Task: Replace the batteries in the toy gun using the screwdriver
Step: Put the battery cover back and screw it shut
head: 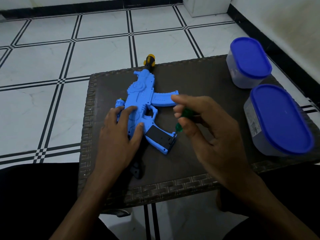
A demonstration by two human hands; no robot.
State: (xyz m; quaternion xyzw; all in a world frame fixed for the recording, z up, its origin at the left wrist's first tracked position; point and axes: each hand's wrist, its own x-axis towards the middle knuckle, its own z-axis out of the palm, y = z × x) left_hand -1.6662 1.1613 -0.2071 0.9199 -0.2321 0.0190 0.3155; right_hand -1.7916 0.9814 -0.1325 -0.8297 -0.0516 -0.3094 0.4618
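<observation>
1. White floor tiles point(103, 54) with black double lines surround a low dark woven table point(199, 94), seen from above by the seated person.
2. On the table lies a blue toy gun point(138, 94) on its side, its yellow and black muzzle pointing away past the far edge and its dark stock pointing toward the person.
3. Its grip carries a black battery cover point(158, 135), facing up, on the near right part of the gun.
4. The left hand point(121, 132) lies flat on the gun's body just left of that cover, fingers straight and spread, pressing down.
5. The right hand point(207, 129) pinches a green-handled screwdriver point(181, 122) between thumb and curled fingers, just right of the gun's grip.
6. The screwdriver tilts down and leftward, its thin shaft meeting the far right end of the black cover; the tip itself is too small to make out.
7. Two clear containers with blue lids point(249, 56) point(280, 116) stand along the table's right side, well apart from the gun.
</observation>
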